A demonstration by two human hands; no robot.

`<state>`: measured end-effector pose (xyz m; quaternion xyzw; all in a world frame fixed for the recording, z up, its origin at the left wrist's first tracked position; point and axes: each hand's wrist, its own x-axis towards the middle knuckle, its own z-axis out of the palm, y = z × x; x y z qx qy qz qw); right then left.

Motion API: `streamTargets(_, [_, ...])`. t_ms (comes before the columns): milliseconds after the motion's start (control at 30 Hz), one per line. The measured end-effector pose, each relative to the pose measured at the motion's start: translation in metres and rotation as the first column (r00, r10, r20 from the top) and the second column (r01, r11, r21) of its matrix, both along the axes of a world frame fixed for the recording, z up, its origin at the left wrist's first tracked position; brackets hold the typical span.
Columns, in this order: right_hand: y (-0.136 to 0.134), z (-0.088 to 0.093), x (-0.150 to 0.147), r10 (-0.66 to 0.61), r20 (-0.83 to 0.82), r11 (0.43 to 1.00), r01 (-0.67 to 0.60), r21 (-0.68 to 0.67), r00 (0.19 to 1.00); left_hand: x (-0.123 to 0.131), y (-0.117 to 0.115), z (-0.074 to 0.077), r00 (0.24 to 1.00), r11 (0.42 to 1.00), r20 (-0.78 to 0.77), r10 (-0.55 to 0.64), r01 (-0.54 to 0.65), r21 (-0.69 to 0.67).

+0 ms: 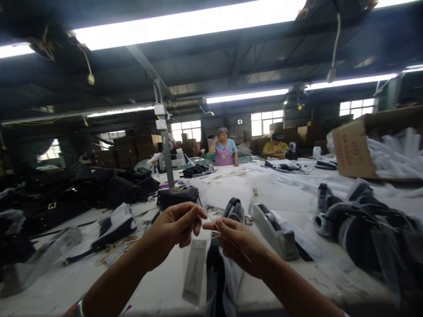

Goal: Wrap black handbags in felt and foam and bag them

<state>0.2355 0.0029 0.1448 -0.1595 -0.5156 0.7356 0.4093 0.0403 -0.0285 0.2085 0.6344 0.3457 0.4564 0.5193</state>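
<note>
I'm seeing a pale grey hang tag [194, 274] at lower centre, black bags [117, 190] at left, a flower-patterned lilac apron [224, 155] mid-frame.

Noted black bags [109, 189] heaped at far left. Found tape dispenser [284, 243] right of centre, white sheets [228, 193] spread beyond, carton [354, 147] of white tubes [391, 156] at far right. Logged grey pole [168, 163] left of centre. Saw person in pink apron [224, 157] across table [155, 277], co-worker in yellow [276, 147] farther right, lit lamps [191, 24] overhead.
</note>
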Motion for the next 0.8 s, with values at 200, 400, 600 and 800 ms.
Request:
streamTargets(200, [-0.001,-0.012,-0.004,0.035,-0.099,0.995,-0.044,-0.091,0.995,0.008,-0.004,-0.001,0.996,1.000,0.088,-0.009,0.011,-0.014])
streamTargets(400, [-0.010,-0.018,-0.018,0.010,-0.097,0.998,-0.015,-0.054,0.995,0.016,-0.005,0.003,0.963,0.999,0.271,0.001,-0.013,0.040])
streamTargets(600, [-0.018,-0.021,-0.026,-0.088,0.063,0.985,0.077,0.157,0.994,0.020,-0.003,0.006,0.930,0.998,0.368,0.006,-0.029,0.057])
streamTargets(800, [-0.023,-0.004,-0.009,-0.364,-0.033,0.841,0.344,0.418,0.931,0.026,-0.002,0.004,0.943,0.998,0.331,0.024,-0.042,0.045])
